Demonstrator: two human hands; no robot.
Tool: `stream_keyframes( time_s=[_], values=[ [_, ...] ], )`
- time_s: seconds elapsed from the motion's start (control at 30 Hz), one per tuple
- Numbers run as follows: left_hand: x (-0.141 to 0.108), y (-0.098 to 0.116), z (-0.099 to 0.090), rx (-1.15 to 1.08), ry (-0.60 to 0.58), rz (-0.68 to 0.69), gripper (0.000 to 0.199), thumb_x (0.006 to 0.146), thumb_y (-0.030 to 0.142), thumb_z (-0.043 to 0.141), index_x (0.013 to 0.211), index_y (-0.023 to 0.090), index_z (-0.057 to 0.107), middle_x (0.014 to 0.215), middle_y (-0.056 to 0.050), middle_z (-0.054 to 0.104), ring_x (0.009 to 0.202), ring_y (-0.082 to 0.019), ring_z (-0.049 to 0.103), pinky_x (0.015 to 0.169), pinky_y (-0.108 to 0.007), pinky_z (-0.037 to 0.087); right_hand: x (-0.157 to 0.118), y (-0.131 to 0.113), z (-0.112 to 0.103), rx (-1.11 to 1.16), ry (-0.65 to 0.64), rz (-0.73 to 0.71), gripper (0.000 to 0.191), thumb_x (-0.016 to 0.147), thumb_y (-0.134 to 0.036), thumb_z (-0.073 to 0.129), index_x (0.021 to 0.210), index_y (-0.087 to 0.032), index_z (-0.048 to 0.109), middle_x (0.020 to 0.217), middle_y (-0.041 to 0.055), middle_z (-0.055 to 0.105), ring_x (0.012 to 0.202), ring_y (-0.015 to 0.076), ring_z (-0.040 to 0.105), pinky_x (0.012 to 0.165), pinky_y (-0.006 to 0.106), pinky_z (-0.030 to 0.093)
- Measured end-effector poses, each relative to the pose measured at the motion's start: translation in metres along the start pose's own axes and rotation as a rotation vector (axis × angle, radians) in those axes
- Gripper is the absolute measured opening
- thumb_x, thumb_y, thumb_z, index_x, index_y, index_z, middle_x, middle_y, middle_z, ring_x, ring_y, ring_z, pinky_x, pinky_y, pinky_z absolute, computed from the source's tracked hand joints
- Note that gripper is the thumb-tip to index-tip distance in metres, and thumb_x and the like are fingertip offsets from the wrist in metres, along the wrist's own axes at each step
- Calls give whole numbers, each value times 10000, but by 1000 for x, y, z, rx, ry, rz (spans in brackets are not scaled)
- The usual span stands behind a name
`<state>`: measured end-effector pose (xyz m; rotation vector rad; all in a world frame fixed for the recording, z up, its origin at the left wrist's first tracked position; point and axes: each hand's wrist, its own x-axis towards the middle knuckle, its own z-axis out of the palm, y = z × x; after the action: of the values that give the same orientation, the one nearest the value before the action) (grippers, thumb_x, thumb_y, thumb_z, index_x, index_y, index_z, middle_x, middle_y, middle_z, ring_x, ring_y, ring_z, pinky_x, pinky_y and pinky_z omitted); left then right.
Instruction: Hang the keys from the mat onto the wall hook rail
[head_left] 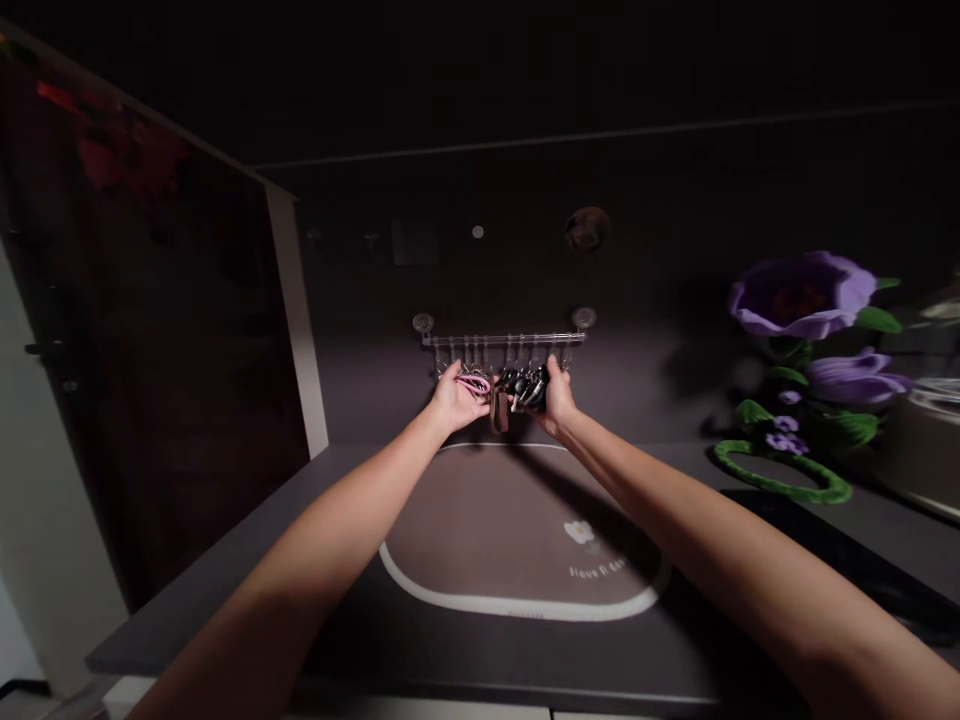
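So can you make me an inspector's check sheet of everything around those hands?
surface: dark counter with a brown, white-edged mat
job's things: wall rail with hooks, black key fobs, pink-striped key case, brown strap
clutter: large purple flowers, green loop
grippers: left hand holds the case; right hand holds the fobs
cables: nothing seen
surroundings: dark wooden door, dark wall

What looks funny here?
A green loop lies curled on the dark counter under the purple flowers, like a floppy stem fallen over. That looks a bit odd, though it may be part of the decoration.
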<state>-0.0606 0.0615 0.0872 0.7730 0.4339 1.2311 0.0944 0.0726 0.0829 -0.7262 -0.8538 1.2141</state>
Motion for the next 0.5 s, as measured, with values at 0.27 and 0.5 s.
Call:
stream_keyframes(
  time_s=[0.27,0.5],
  values=[
    [-2,20,54,-137,372,20,425,873,397,132,947,121,447,906,-159,519,827,-253,582,559,-368,506,3,-19,38,82,363,76,331,824,-495,314,1092,-303,286,941,23,509,775,150,590,562,296,525],
    [5,33,80,-141,412,125,295,856,173,167,905,134,455,914,-126,490,781,-196,576,544,-311,504,44,-22,43,-286,208,-121,444,862,-404,-42,1190,-263,223,1069,83,470,856,151,582,628,278,507]
  ],
)
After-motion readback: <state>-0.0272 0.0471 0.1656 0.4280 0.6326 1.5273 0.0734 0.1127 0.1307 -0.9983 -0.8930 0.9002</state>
